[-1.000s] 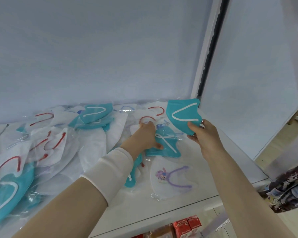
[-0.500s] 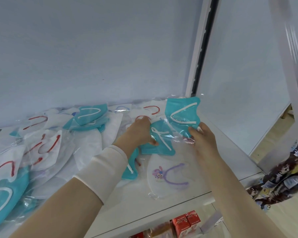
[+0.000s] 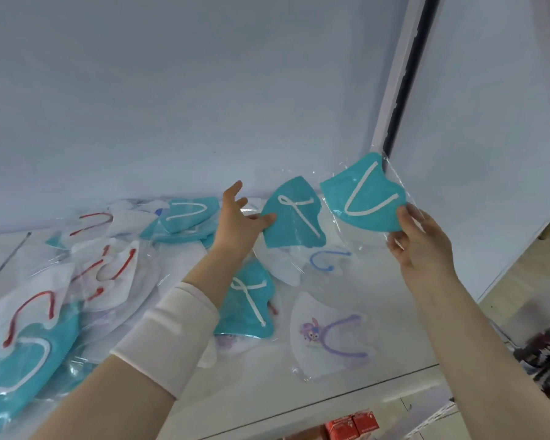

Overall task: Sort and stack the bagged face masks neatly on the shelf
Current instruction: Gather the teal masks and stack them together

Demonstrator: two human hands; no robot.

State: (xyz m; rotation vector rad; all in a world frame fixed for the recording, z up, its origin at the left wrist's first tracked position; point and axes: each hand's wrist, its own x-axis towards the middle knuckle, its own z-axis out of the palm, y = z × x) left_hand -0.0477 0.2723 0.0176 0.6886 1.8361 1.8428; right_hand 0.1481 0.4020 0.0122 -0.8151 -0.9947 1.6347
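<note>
My left hand (image 3: 235, 223) pinches the left edge of a bagged teal mask (image 3: 294, 217) with white ear loops, held above the white shelf (image 3: 267, 389). My right hand (image 3: 416, 239) grips the lower right corner of a second bagged teal mask (image 3: 362, 198), raised beside the first. On the shelf below lie another teal mask (image 3: 248, 306), a white mask with a purple cartoon print (image 3: 327, 335) and a white mask with blue loops (image 3: 324, 258). A loose pile of teal masks (image 3: 188, 214) and white masks with red loops (image 3: 108, 268) covers the shelf's left part.
The pale back wall (image 3: 172, 106) rises right behind the masks. A white upright post with a dark gap (image 3: 400, 90) bounds the shelf on the right. Red boxes (image 3: 351, 427) stand on a lower shelf under the front edge.
My left hand has lifted the teal mask off the shelf, uncovering the blue-looped white mask. My right hand has raised its teal mask higher and further right.
</note>
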